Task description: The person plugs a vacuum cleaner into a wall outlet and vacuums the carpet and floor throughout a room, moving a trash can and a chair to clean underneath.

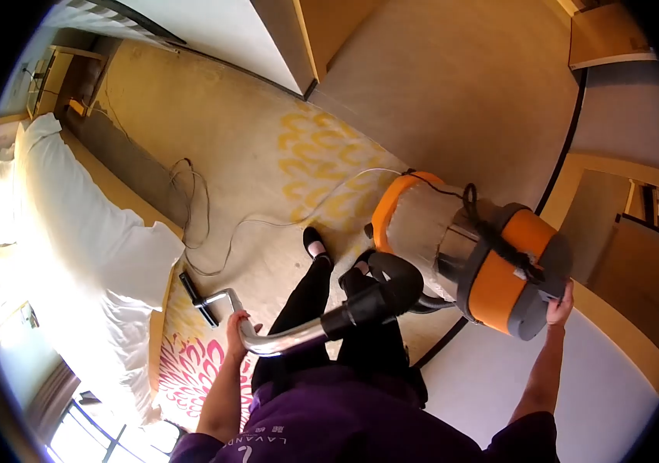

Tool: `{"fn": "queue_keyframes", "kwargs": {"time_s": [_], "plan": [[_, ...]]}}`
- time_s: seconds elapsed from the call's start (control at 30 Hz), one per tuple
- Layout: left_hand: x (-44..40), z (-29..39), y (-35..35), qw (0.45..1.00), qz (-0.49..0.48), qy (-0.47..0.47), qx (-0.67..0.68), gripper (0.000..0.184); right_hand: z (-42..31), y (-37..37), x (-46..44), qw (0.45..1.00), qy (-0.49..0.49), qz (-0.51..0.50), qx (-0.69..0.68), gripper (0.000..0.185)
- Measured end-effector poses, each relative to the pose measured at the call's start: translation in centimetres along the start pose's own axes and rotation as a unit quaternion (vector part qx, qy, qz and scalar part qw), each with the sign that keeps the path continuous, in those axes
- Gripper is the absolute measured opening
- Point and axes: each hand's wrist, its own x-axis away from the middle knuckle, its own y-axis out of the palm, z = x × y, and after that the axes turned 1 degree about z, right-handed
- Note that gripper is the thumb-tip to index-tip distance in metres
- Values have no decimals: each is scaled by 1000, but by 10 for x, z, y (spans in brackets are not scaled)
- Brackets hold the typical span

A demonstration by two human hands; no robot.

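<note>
My left hand [237, 335] is closed around the bent chrome wand [291, 339] of a vacuum cleaner. At the wand's far end, a black floor head [199, 300] is beside the bed. A black hose [400, 284] joins the wand and curves in front of my legs. To the right is the vacuum cleaner [491, 278], a large drum with orange bands and a grey top. My right hand [560, 304] grips the edge of that grey top, its fingers partly hidden. A dark cable [499, 243] lies bundled along the drum.
A pale power cord [267, 222] runs from the vacuum across the patterned carpet [229, 131] and loops near the bed. White bedding [106, 231] covers the bed at left. A wall corner [306, 89] juts in at the top, and wooden furniture [607, 309] is at right.
</note>
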Motion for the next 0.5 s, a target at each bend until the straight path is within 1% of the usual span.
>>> {"fn": "queue_keyframes", "kwargs": {"time_s": [0.03, 0.07, 0.1, 0.13, 0.17, 0.2, 0.27, 0.3, 0.33, 0.4, 0.47, 0.5], "plan": [[-5, -7, 0, 1000, 12, 14, 11, 50, 3, 1, -1, 999, 13, 17, -25, 48], [-9, -11, 1, 999, 19, -16, 27, 53, 8, 2, -3, 998, 27, 34, -48, 46], [-13, -10, -2, 996, -6, -64, 63, 46, 13, 4, -5, 995, 41, 54, -71, 43], [-16, -6, -3, 989, -31, -111, 97, 39, 19, 8, -7, 995, 58, 74, -39, 42], [-18, -1, -4, 977, -62, -116, 169, 23, 24, 17, -10, 993, 76, 94, -9, 41], [-21, 1, -4, 945, -78, -192, 255, 15, 31, 26, -11, 989, 96, 113, 20, 40], [-22, 19, -3, 945, -81, -194, 249, 21, 21, 43, -36, 980, 159, 95, 69, 37], [-23, 17, -2, 989, -81, -77, 99, 32, -16, 39, -62, 979, 173, 89, 64, 35], [-22, -16, -2, 977, -63, -171, 115, 44, -52, 33, -88, 977, 186, 85, 60, 33], [-23, -14, -4, 955, -72, -236, 165, 43, -64, 36, -119, 978, 162, 104, 80, 31], [-19, -27, -2, 975, -48, -161, 147, 45, -65, 36, -128, 977, 159, 114, 85, 32], [-19, -22, 0, 982, -35, -124, 137, 46, -66, 39, -133, 977, 156, 115, 87, 33]]}}
